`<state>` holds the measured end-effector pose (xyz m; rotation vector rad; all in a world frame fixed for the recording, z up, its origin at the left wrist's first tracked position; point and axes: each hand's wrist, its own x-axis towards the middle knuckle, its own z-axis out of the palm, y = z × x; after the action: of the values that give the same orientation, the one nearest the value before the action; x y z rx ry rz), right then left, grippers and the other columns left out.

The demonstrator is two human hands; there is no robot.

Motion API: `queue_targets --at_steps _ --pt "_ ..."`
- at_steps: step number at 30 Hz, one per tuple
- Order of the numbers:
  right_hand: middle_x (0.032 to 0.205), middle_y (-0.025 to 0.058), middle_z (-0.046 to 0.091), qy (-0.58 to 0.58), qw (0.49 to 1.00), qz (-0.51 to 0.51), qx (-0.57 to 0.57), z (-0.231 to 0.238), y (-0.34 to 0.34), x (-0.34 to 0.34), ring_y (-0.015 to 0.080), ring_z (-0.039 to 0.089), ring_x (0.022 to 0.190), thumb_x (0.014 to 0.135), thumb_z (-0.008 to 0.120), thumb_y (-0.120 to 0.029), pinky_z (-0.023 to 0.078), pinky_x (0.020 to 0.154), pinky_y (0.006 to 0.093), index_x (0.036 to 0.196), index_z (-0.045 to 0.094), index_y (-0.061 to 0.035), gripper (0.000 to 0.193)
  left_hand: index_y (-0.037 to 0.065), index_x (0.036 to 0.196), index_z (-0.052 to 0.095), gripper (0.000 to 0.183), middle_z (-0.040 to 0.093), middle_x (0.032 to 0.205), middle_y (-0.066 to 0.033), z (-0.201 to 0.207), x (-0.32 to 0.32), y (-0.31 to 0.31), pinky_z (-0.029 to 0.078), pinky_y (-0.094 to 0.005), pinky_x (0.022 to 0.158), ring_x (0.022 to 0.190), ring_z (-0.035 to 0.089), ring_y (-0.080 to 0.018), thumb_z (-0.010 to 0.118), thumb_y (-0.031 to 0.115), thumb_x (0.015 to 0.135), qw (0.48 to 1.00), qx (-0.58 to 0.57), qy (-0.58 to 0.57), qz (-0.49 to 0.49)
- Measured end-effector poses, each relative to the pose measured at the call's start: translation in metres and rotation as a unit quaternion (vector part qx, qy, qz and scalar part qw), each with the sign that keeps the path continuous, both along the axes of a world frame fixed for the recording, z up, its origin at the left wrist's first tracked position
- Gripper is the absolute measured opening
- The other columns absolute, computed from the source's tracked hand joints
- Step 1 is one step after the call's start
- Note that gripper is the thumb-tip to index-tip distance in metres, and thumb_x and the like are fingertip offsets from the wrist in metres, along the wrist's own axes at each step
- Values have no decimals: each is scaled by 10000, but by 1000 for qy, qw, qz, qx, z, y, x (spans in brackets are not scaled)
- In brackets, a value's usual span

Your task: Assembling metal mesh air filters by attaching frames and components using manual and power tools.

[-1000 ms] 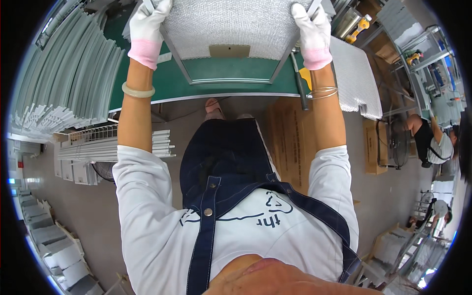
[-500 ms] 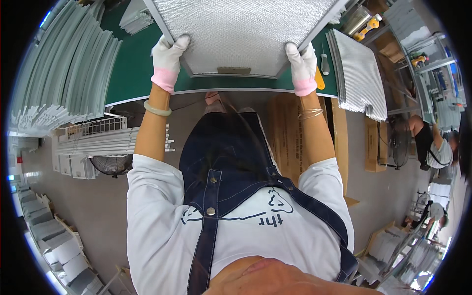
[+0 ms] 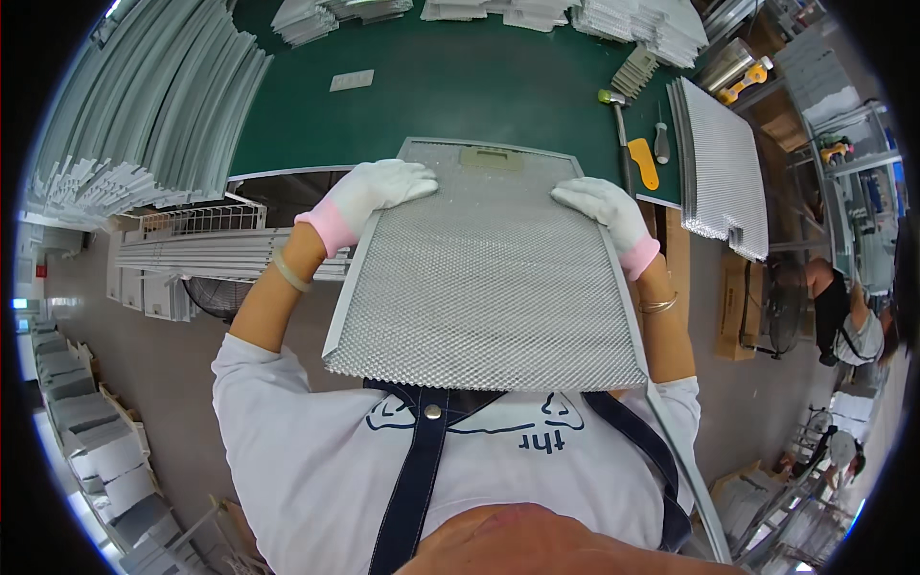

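Note:
A silver mesh filter panel (image 3: pixel 489 297) lies in front of my chest, its far end over the edge of the green table (image 3: pixel 431 86). Metal strips frame its far end and sides; bare mesh shows along the near edge. From the near right corner a long frame strip (image 3: pixel 692 470) sticks out past the mesh toward me. My left hand (image 3: pixel 379 192), in a white glove with a pink cuff, grips the left side, fingers laid over the mesh. My right hand (image 3: pixel 606 213), gloved alike, holds the right side. Both thumbs are hidden.
A mallet (image 3: pixel 619 129), an orange-handled tool (image 3: pixel 644 163) and a screwdriver (image 3: pixel 661 142) lie at the table's right, beside stacked mesh sheets (image 3: pixel 724 163). Frame strips (image 3: pixel 163 105) are piled at left. A small pale plate (image 3: pixel 352 80) lies on the table. Another person (image 3: pixel 848 321) is far right.
The panel has come down toward me from above the table and is turned, its small plate now at the far end. The loose strip shows at right. My hands have moved nearer and spread apart.

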<state>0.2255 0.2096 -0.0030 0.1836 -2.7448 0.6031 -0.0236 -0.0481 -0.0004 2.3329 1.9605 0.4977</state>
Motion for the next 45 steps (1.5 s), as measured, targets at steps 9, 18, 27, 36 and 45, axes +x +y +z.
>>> queue_targets --at_steps 9,18,27,36,45 --pt "1049 113 623 -82 921 -263 -274 18 39 -38 226 577 949 755 721 -230 429 876 286 1097 589 1 433 12 1052 643 306 663 961 -68 7 -31 44 469 -287 779 856 602 -147 686 175 797 903 18 -355 241" --pt "1000 122 640 -22 902 -222 -370 22 50 -60 201 581 910 737 726 -137 434 828 302 1074 590 61 413 2 1015 640 312 666 904 -68 -75 -72 74 472 -286 763 812 590 -144 720 90 727 872 -5 -448 195" --pt "945 102 660 -20 897 -219 -384 7 57 -58 171 597 839 741 723 -140 455 772 284 1021 624 61 359 4 1029 608 370 653 971 -94 -67 -66 76 470 -314 791 874 592 -189 717 87 686 878 -6 -435 199" --pt "974 103 644 3 924 -284 -256 -9 42 -37 211 593 905 742 736 -216 463 796 302 1057 593 15 416 7 1060 611 419 653 985 -132 -22 -35 42 477 -307 789 922 617 -204 714 41 656 908 173 -315 215" --pt "1062 95 619 5 999 36 -33 -12 23 -17 280 566 1002 703 661 -117 434 888 366 1060 613 -75 362 -18 813 602 473 624 780 -179 -16 38 -23 475 -413 747 749 607 -294 507 445 845 859 353 -371 -20"
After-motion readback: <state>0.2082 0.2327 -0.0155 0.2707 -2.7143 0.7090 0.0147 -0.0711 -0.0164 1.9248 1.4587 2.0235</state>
